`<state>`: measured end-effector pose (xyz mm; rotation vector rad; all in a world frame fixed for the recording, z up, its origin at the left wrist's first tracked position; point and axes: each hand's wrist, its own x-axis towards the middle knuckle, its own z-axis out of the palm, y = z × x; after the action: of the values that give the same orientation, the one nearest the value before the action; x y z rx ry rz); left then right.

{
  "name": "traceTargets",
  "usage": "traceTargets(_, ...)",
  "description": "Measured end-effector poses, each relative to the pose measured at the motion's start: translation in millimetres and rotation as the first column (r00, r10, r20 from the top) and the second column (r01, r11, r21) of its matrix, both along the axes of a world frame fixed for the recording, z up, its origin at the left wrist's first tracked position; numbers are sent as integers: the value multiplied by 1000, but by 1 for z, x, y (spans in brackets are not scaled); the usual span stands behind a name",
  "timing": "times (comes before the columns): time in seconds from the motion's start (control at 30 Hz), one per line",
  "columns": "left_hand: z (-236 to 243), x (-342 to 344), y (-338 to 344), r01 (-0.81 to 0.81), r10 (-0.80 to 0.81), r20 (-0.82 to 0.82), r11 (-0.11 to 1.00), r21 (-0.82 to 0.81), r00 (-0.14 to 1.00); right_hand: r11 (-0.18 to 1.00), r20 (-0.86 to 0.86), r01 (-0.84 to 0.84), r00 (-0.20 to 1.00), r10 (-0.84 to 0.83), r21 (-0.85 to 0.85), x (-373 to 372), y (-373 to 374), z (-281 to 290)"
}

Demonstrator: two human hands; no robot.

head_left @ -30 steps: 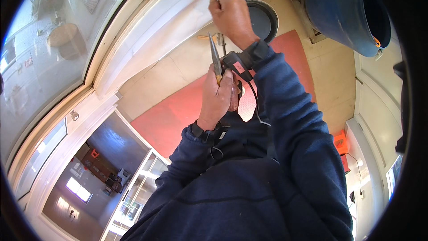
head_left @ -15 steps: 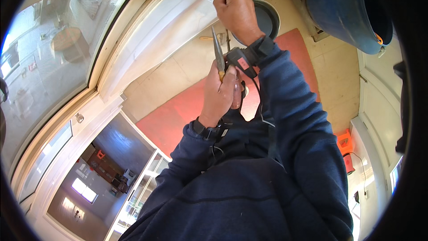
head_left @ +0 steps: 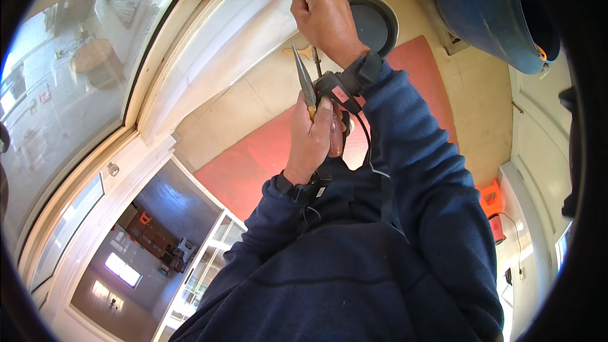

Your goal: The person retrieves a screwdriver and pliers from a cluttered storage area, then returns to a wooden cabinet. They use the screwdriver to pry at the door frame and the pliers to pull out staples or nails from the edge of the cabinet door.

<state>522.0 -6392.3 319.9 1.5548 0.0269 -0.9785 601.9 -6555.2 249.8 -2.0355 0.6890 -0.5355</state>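
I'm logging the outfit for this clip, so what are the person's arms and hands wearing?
Both arms are in dark navy long sleeves. The left hand and right hand are bare, with no gloves. Each wrist has a black strap device; the right wrist's carries a small red patch and a thin black cable trailing along the sleeve.

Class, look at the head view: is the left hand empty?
No: the left hand grips needle-nose pliers, their tips pointing up toward the right hand.

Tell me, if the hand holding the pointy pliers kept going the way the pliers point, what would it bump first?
Probably the other arm. The left hand aims its grey needle-nose pliers up at the right hand's wrist, with the white window frame beyond. Depth is hard to judge.
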Motion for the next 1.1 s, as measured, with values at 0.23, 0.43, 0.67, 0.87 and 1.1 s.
traceTargets(0.23,1,0,-4,10,-10,3,1000,15,1000,999,29,41,999,-41,-3,-3,3,1)
traceTargets(0.43,4,2,1,8,-8,-6,1000,2,1000,998,25,62,998,-62,-14,-1,2,-3)
traceTargets(0.67,8,-2,0,-27,27,-6,1000,-1,1000,999,-53,-37,998,39,27,-4,4,4)
traceTargets(0.87,19,6,-2,-9,9,36,1000,-10,999,995,-15,78,997,-78,67,-1,-3,11)
traceTargets(1.1,39,15,2,32,-31,-35,998,49,999,997,-61,20,998,-15,80,5,5,17)
